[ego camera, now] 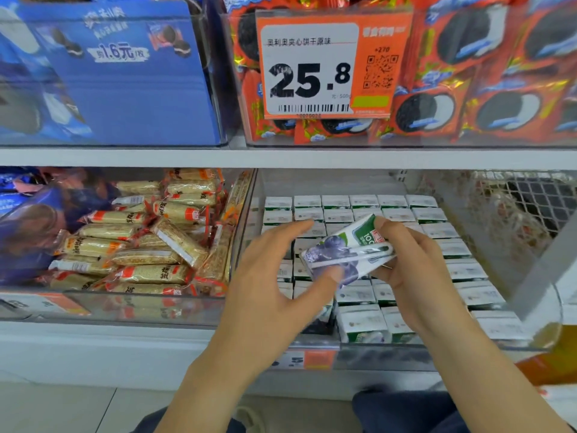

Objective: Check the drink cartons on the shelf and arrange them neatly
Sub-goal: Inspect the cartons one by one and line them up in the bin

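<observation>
At frame centre, the right hand [415,270] grips a blueberry drink carton [346,250] (tilted, label up) while the left hand [268,285] touches its lower end, above rows of cartons [393,210] in a clear bin [462,239] on the lower shelf.

An orange price tag [327,67] reading 25.8 hangs before red cookie packets [487,76] on the upper shelf, a blue cookie box [125,73] sits to its left, and below, a clear bin holds wrapped beige snack bars [150,245].
</observation>
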Motion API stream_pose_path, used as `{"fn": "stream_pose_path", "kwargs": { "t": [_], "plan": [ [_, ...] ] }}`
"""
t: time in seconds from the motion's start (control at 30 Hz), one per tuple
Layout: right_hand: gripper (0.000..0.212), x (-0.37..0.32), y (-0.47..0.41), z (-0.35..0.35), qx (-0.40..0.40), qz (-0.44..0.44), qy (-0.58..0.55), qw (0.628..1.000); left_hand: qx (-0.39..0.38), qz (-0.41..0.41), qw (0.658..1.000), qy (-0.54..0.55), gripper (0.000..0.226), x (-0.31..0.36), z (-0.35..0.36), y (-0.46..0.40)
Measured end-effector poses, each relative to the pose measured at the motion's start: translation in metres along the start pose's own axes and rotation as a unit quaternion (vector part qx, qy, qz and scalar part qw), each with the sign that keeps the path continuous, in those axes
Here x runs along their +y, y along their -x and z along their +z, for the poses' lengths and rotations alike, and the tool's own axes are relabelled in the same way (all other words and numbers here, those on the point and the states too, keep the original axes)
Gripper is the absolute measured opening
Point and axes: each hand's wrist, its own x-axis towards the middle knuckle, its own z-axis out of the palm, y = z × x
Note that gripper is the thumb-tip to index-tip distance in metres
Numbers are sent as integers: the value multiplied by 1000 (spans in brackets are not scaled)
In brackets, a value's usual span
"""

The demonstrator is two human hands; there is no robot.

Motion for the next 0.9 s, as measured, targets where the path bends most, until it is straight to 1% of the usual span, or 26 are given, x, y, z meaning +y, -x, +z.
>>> {"fn": "stream_pose_path", "kwargs": {
  "t": [0.07, 0.13, 0.23, 0.37, 0.4, 0.47, 0.53, 0.63, 0.77, 0.9],
  "plan": [
    [25, 3, 1, 2, -3, 8, 0, 1000, -22, 16, 998, -50, 58, 1, 6, 0],
    [19, 5, 2, 4, -21, 14, 3, 1000, -36, 30, 996, -73, 65, -3, 10, 1],
    [20, 6, 4, 7, -52, 10, -1, 999, -38, 26, 996, -74, 68, -7, 12, 0],
    [20, 4, 5, 7, -97, -6, -13, 995, -8, 13, 999, -41, 66, -7, 12, 1],
    [22, 4, 6, 6, -110, -9, -19, 994, 1, 9, 1000, -25, 64, -7, 11, 1],
    [34, 4, 7, 5, -139, -12, -19, 990, 15, 2, 1000, 5, 58, -6, 10, 0],
    [40, 3, 8, 6, -162, -15, -10, 987, 17, -7, 999, 27, 54, -6, 8, -1],
    [51, 3, 9, 5, -183, -18, -5, 983, 13, -16, 999, 39, 57, -5, 6, -2],
    [49, 2, 8, 2, -208, -28, -15, 978, 31, -3, 998, 47, 57, -2, 6, 0],
    [59, 2, 7, 0, -232, -32, -27, 972, 33, -24, 994, 101, 56, 1, 6, 0]
  ]
}}
